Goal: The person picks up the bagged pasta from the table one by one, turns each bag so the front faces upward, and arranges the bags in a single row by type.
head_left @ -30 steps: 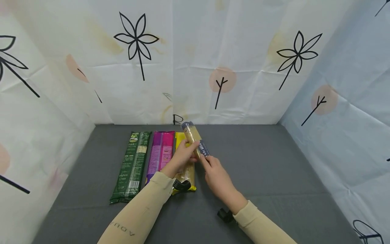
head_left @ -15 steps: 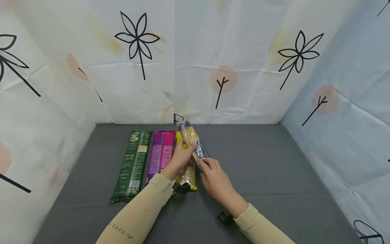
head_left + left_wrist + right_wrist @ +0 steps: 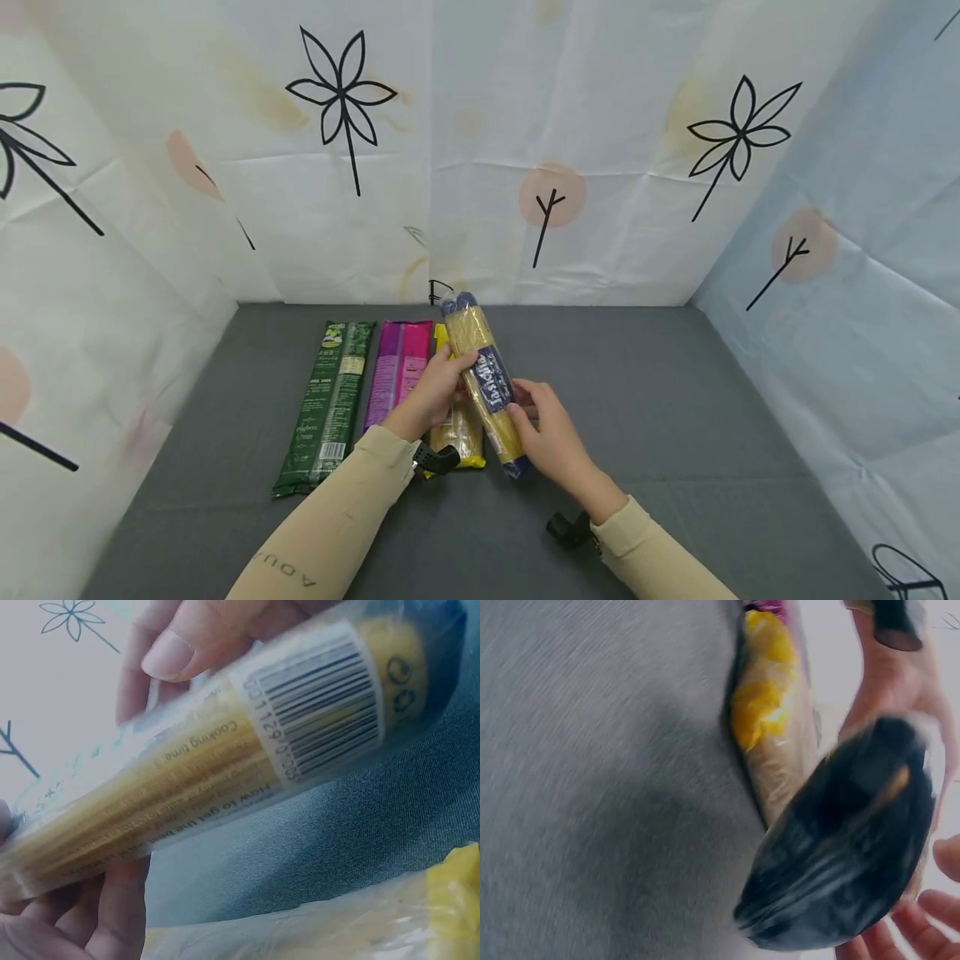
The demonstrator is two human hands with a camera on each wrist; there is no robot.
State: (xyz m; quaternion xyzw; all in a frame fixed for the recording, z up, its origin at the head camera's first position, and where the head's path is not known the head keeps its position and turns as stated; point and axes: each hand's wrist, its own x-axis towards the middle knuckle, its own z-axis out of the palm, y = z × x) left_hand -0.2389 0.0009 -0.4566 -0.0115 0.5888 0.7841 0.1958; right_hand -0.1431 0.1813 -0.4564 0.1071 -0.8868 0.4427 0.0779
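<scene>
Apparently “Cooking time” on blue-ended packet (image 3: 214, 761)

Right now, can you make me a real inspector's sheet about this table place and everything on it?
Surface: grey tabletop, looks flat.
Job's things: blue-and-gold packet, held slanting, raised off the tabletop.
Clutter: green packet, pink-and-purple packet and yellow-ended packet lie in a row; the last is partly hidden.
Grippers: left hand grips the raised packet's left side; right hand holds its lower right edge.
Cables: nothing seen.
Surroundings: pale, creased sheets with black line-drawn flowers.
</scene>
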